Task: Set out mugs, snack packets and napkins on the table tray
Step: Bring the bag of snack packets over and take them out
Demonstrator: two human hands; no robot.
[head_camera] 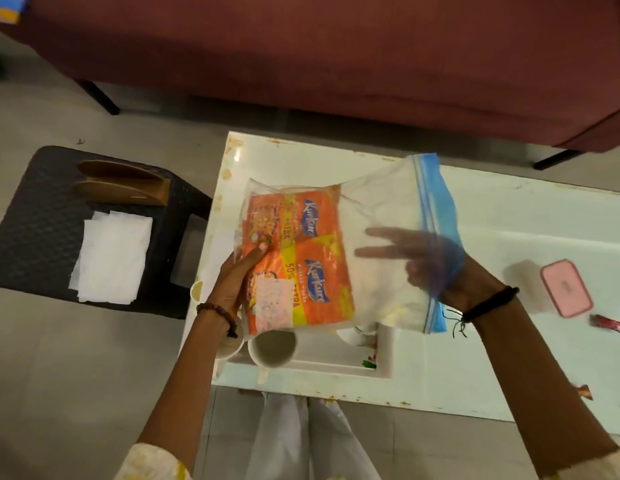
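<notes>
The left hand [232, 282] grips the closed left end of a clear zip bag [381, 244], its fingers pinching bag and orange snack packets [301, 258] together. The right hand [422, 261] is inside the bag mouth, fingers spread, gripping nothing. The bag is held above the tabletop [509, 216], over the mugs [272, 346]. Risk: a packet pulled free abruptly may drop and topple a mug; the slippery film favours this.

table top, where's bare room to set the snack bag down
Free: the white table between the zip bag and the pink box, and the far strip toward the sofa. Crowded: the near left corner, where mugs sit under the bag. The stool holds napkins.
</notes>
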